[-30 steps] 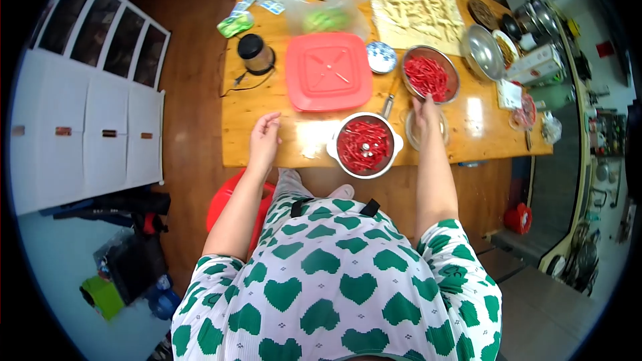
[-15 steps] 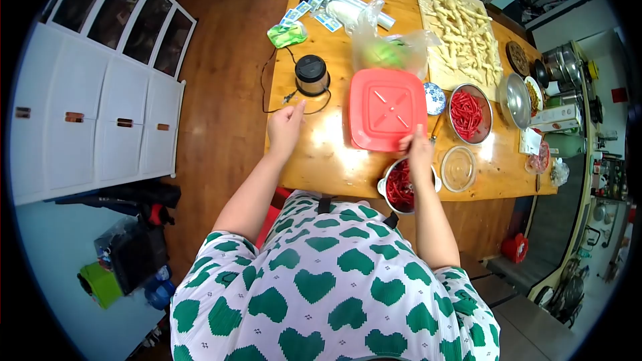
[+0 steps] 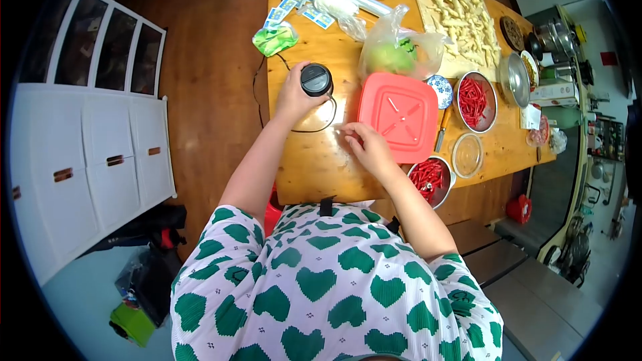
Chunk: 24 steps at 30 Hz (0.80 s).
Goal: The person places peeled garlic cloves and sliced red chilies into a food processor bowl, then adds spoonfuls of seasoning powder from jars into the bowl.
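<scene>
My left hand (image 3: 292, 99) is wrapped around the side of a small corded grinder (image 3: 315, 80) with a round black lid, standing on the wooden table. Its black cord (image 3: 334, 115) loops over the tabletop. My right hand (image 3: 370, 149) is over the table, in front of the grinder and to its right, holding nothing; its fingers are bent but apart. Just right of that hand is a square red plastic lid or upturned tub (image 3: 399, 117) with a raised X. Partly under its edge sits a white-handled pot (image 3: 431, 184) of red chillies.
A metal bowl of red chillies (image 3: 474, 103), an orange-handled knife (image 3: 443, 128) and a clear round dish (image 3: 467, 155) lie to the right. Behind are a plastic bag (image 3: 401, 50) with something green and a board of pale knobbly pieces (image 3: 458, 10). A green packet (image 3: 274, 39) lies back left.
My left hand has moved up to the grinder and closed around it. My right hand has left the red plastic piece and moved left. The view has shifted slightly.
</scene>
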### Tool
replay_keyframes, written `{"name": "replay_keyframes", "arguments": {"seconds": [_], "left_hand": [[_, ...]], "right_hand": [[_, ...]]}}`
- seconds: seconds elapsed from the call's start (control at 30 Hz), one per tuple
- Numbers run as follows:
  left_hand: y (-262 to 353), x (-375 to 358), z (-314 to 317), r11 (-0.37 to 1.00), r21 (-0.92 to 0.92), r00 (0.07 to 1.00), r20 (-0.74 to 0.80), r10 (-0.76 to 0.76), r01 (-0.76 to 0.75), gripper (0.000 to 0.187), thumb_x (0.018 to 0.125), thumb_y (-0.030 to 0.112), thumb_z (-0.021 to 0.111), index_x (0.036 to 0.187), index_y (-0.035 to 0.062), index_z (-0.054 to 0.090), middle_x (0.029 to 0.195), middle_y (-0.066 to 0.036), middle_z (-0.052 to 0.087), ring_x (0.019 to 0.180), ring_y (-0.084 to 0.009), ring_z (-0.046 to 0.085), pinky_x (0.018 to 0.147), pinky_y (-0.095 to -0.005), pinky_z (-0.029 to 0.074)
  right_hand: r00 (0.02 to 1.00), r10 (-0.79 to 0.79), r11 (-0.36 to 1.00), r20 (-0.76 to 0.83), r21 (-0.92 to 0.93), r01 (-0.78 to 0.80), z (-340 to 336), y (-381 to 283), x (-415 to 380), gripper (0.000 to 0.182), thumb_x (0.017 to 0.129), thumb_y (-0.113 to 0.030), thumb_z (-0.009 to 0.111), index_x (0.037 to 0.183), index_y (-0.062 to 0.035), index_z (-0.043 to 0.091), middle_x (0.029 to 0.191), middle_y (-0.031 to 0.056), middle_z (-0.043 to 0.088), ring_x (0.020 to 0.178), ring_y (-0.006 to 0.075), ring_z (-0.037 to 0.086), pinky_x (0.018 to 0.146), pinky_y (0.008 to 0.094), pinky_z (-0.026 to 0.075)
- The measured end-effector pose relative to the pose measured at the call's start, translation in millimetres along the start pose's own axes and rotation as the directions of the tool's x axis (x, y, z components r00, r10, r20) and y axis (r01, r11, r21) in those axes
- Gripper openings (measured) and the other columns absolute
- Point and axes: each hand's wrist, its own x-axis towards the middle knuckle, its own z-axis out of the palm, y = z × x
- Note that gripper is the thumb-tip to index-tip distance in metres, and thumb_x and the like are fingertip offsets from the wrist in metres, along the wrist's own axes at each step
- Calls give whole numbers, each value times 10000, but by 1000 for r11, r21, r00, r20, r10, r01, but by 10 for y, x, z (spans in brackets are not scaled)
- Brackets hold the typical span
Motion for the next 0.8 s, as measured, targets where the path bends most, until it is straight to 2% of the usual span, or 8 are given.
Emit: {"name": "replay_keyframes", "arguments": {"seconds": [0.13, 0.23, 0.33, 0.37, 0.47, 0.5, 0.6, 0.8], "left_hand": [[-6, -68, -73, 999, -33, 1000, 2, -14, 14, 948, 631, 240, 989, 1411, 73, 477, 1299, -146, 657, 1231, -290, 641, 1066, -397, 502], [5, -197, -228, 996, -81, 999, 9, -37, 38, 938, 635, 242, 988, 1408, 84, 481, 1304, -145, 657, 1231, -293, 644, 1059, -399, 509], [41, -379, -343, 995, -65, 997, 18, -69, 70, 934, 635, 246, 988, 1406, 99, 482, 1294, -142, 663, 1225, -293, 648, 1052, -403, 514], [42, -429, -360, 995, -61, 997, 19, -73, 74, 935, 634, 247, 988, 1407, 101, 482, 1289, -141, 665, 1224, -293, 649, 1051, -403, 514], [62, -564, -477, 997, -37, 998, 16, -60, 60, 935, 625, 238, 987, 1403, 108, 486, 1280, -142, 656, 1214, -300, 648, 1037, -405, 519], [73, -625, -520, 998, -24, 998, 11, -54, 54, 933, 621, 233, 986, 1401, 109, 488, 1282, -140, 652, 1213, -302, 646, 1034, -406, 521], [200, -852, -669, 998, -9, 998, 5, -56, 56, 931, 601, 214, 985, 1391, 111, 501, 1294, -128, 636, 1213, -313, 639, 1029, -408, 525], [746, -1406, -860, 1000, -16, 998, 63, 24, -23, 936, 582, 184, 984, 1388, 106, 515, 1302, -119, 645, 1210, -294, 648, 1038, -396, 522]], "right_hand": [[999, -29, 981, 23, -193, 33, 23, -86, -6, 275, 916, -55, 677, 1190, -58, 671, 1102, 157, 687, 996, 342, 692, 835, 445, 557], [989, -136, 919, 50, -368, 145, 65, -368, 18, 304, 874, -74, 682, 1178, -79, 684, 1135, 128, 681, 1027, 334, 677, 865, 437, 555], [934, -310, 849, 179, -391, 357, 431, -317, 68, 331, 840, -101, 670, 1170, -99, 693, 1119, 98, 675, 1031, 324, 657, 896, 413, 549], [925, -314, 833, 216, -405, 377, 588, -249, 43, 290, 834, -125, 652, 1119, -101, 704, 1034, 74, 675, 989, 299, 646, 894, 393, 542], [863, -272, 761, 425, -454, 463, 802, -163, -17, 241, 835, -112, 650, 1066, -106, 714, 958, 73, 665, 951, 274, 644, 864, 383, 544], [876, -290, 802, 387, -401, 443, 769, -261, -39, 178, 828, -119, 671, 1001, -106, 710, 918, 74, 664, 932, 268, 650, 830, 381, 547], [868, -284, 830, 407, -349, 435, 578, -483, -166, 148, 831, -147, 691, 972, -105, 703, 909, 73, 663, 891, 277, 658, 785, 394, 552], [775, -438, 814, 455, -166, 557, 258, -667, -773, 114, 856, -215, 695, 916, -118, 699, 858, 67, 672, 869, 273, 677, 744, 417, 555]]}}
